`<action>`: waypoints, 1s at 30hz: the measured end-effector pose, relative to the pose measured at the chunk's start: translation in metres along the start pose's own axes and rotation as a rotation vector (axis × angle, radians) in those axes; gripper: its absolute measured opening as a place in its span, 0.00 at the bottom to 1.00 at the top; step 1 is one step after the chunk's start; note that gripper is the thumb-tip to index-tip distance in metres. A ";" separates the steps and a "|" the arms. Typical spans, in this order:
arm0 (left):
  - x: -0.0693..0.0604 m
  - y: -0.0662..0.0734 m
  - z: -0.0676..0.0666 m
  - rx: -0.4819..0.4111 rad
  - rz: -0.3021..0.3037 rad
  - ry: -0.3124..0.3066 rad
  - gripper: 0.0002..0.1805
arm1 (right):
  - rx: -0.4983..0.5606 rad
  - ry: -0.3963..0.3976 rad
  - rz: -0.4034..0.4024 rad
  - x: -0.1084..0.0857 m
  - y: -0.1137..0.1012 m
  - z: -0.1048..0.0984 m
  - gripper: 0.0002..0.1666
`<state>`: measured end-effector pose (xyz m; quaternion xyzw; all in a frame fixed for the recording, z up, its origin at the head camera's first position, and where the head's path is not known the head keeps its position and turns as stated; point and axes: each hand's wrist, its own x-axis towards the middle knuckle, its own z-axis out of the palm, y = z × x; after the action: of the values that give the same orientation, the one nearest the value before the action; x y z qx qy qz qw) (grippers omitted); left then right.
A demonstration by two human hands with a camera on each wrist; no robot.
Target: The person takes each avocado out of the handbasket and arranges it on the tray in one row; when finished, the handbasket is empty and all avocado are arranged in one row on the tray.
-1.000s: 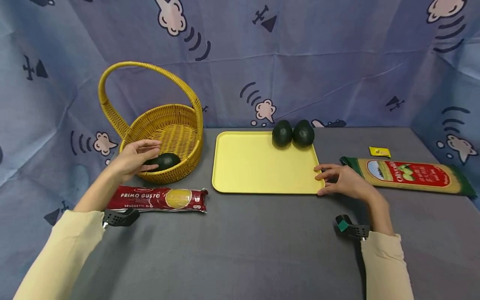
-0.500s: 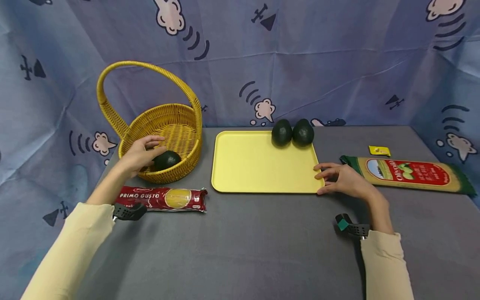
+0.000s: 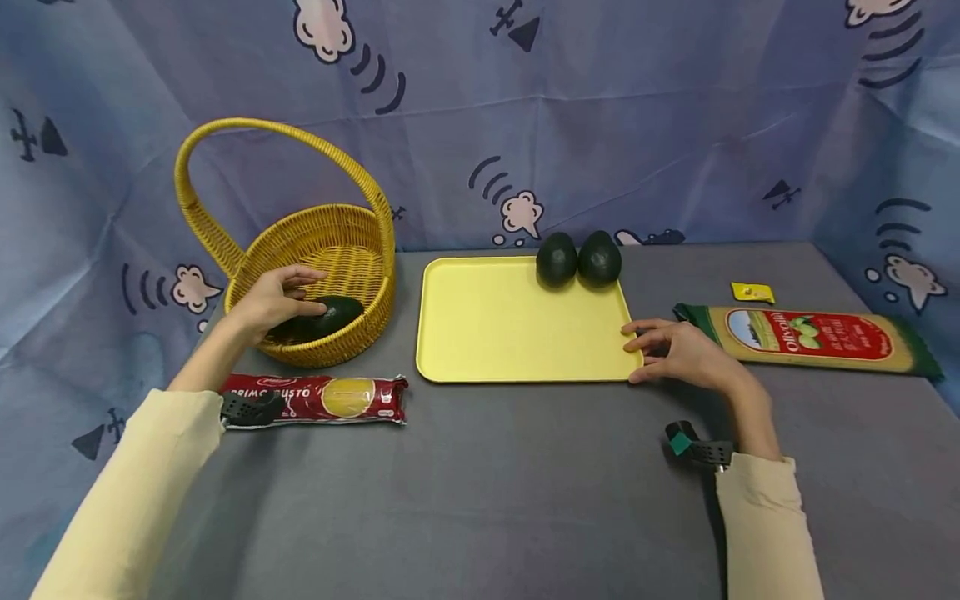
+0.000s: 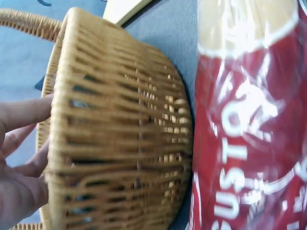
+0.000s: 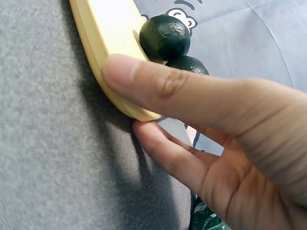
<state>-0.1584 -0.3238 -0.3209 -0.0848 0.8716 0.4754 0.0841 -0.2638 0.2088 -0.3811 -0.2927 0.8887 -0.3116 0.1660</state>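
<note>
In the head view, my left hand (image 3: 279,302) reaches over the near-left rim of a yellow wicker basket (image 3: 378,321). Its thumb lies over a dark green avocado (image 3: 341,315) inside, while the fingers extend loosely above; firm contact is unclear. The left wrist view shows the hand (image 4: 21,158) at the rim, with the basket wall hiding most of the inside. My right hand (image 3: 686,357) pinches the right end of a yellow tray (image 3: 525,321). Thumb on the rim and fingers beneath it are visible for this hand (image 5: 192,124) in the right wrist view.
Two avocados (image 3: 557,260) sit at the tray's far right corner. A red spaghetti pack (image 3: 348,398) lies before the basket. Right of the tray are an Olivoilà pasta pack (image 3: 810,335) and a small yellow packet (image 3: 752,292). Patterned cloth (image 3: 450,125) hangs behind the grey table (image 3: 487,492).
My left hand has moved right and further into the basket, its thumb now over the avocado. The right hand keeps its hold on the tray. The head view has shifted slightly.
</note>
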 end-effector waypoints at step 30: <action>-0.001 -0.005 0.000 0.116 0.062 -0.198 0.30 | -0.058 -0.016 0.023 0.002 -0.005 -0.001 0.30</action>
<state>-0.1559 -0.3267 -0.3250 -0.0051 0.8873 0.4326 0.1599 -0.2640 0.2052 -0.3774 -0.2896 0.8993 -0.2812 0.1682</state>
